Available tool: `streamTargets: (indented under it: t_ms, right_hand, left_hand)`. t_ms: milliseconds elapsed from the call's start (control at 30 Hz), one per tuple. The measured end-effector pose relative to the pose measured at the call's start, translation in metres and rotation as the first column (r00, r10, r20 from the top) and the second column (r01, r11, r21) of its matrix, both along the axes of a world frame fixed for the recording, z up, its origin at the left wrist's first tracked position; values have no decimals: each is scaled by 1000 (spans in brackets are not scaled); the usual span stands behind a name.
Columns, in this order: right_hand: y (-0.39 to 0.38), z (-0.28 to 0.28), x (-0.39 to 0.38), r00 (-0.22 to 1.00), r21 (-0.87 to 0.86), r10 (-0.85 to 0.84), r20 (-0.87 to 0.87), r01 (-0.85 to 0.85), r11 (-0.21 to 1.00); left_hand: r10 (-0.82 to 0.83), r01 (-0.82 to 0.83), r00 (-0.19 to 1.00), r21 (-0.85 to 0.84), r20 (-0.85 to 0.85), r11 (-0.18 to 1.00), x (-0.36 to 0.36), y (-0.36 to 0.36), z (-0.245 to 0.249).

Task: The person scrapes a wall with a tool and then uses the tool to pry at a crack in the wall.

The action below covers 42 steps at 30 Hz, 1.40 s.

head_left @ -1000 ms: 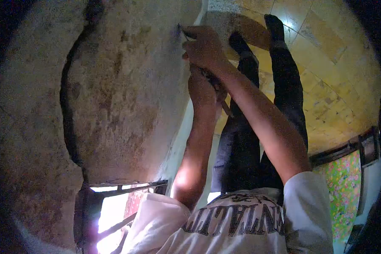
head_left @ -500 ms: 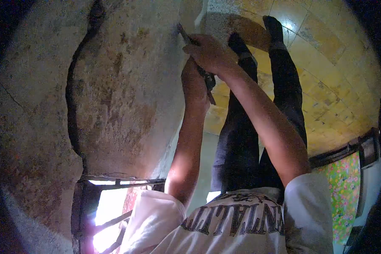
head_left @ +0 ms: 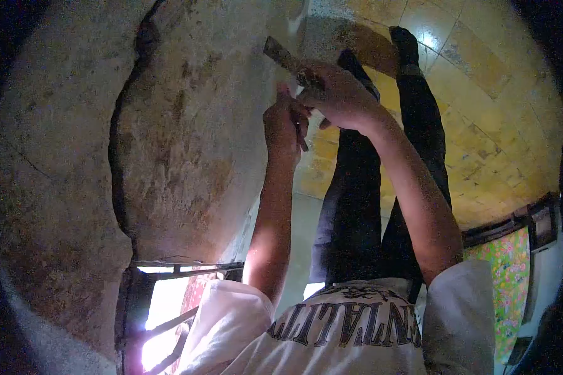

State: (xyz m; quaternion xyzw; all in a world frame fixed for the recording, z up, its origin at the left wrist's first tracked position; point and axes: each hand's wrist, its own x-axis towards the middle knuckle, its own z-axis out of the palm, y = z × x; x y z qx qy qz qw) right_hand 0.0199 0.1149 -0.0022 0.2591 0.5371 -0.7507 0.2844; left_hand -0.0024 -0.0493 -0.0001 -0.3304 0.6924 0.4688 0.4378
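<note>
In the head view, your right hand (head_left: 347, 97) is closed around a flat dark tool (head_left: 282, 54), its blunt end sticking out up and to the left, in front of the stained wall (head_left: 181, 125); I cannot tell whether it touches. Just beside it, your left hand (head_left: 280, 130) has its fingers curled round a thin stick (head_left: 303, 144), one end poking out below near the wrist. Your dark trousers (head_left: 350, 212) stretch away beneath, over the yellow tiled floor (head_left: 475, 119). A flowered curtain (head_left: 509, 281) hangs at lower right.
</note>
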Motion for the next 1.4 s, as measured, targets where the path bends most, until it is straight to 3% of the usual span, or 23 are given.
streamTargets:
  t_ms: [133,200,233,267,300,333,367,433,533,733,833,933,1000,1067,1133,1233,1333,1400]
  right_hand:
    - [11,17,-3,994,-98,45,95,-35,995]
    - [-16,-1,3,998,154,61,-18,-57,986]
    - [-22,-10,9,999,152,51,-10,-49,987]
    - [-24,-12,8,999,151,42,-2,-41,988]
    - [-12,1,3,997,21,15,75,-17,1000]
    - [-11,2,3,998,16,-41,56,40,999]
    - [-9,3,3,995,11,-96,35,96,995]
    - [-24,-9,15,946,214,-234,-225,283,935]
    - [-17,2,6,988,268,-141,-63,153,951]
    - [-4,3,-7,956,355,-181,-232,257,899]
    - [2,6,-10,980,391,-80,-185,148,909]
    - [11,12,-19,995,376,23,-101,17,926]
    - [-2,6,-16,961,419,-70,-267,181,890]
    - [-7,-1,-14,948,448,-55,-314,199,872]
    - [-3,5,-15,972,441,-4,-235,110,891]
    - [-9,-1,-7,980,369,-134,-145,179,912]
    - [-21,-15,-3,976,552,4,-219,120,825]
    - [-20,-17,-5,975,546,-3,-221,126,828]
  left_hand:
    - [139,-143,989,64,55,988,-9,18,-10]
    - [352,-362,932,150,89,920,-16,50,-5]
    - [451,-464,886,189,111,865,-19,61,-7]
    - [405,-415,910,224,92,882,-21,58,-14]
    - [358,-364,931,256,73,896,-22,47,-22]
    - [309,-311,950,286,50,907,-22,38,-31]
    - [398,-407,912,312,94,859,-20,36,-38]
    - [557,-586,809,348,188,732,-15,39,-49]
    - [441,-410,893,247,-86,878,-20,42,-57]
    - [526,-483,850,457,39,747,-27,36,-64]
    - [484,-466,873,397,59,791,-34,38,-61]
    - [558,-548,829,238,28,802,-37,49,-60]
    - [493,-479,870,251,7,841,-31,31,-71]
    - [460,-436,888,293,-16,851,-29,19,-82]
    - [516,-487,856,293,-29,823,-32,28,-70]
    - [312,-300,941,104,-130,948,-30,40,-65]
    - [397,-376,913,181,-97,909,-23,24,-78]
    - [486,-478,872,121,-55,870,-33,58,-52]
